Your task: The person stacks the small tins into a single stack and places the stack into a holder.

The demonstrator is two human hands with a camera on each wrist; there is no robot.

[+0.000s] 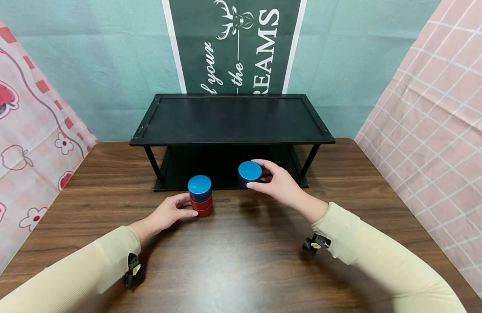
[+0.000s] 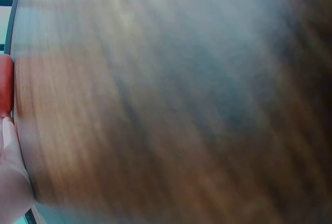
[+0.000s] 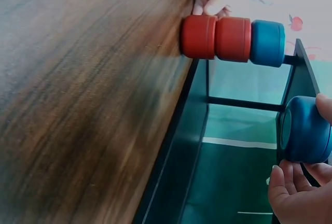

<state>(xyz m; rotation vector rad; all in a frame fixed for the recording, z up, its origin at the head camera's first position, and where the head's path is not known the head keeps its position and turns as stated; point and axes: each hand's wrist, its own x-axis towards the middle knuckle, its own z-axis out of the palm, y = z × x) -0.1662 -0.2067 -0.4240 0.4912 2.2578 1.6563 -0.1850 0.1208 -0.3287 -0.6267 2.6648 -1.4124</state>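
Two red round tins (image 1: 202, 208) stand stacked on the table, with a blue round tin (image 1: 199, 188) on top of them. My left hand (image 1: 168, 214) holds the stack low from its left side, thumb toward the front and fingers behind, at the lower red tin (image 3: 198, 37). Only a red edge (image 2: 5, 84) and part of that hand show in the left wrist view. My right hand (image 1: 279, 182) grips a second blue tin (image 1: 250, 171) between thumb and fingers, held above the table to the right of the stack.
Behind the tins stands a black two-level rack (image 1: 233, 119), its lower shelf (image 1: 225, 169) close behind both hands. The brown wooden table (image 1: 233, 261) spreads out in front. Cloths hang at the back and on both sides.
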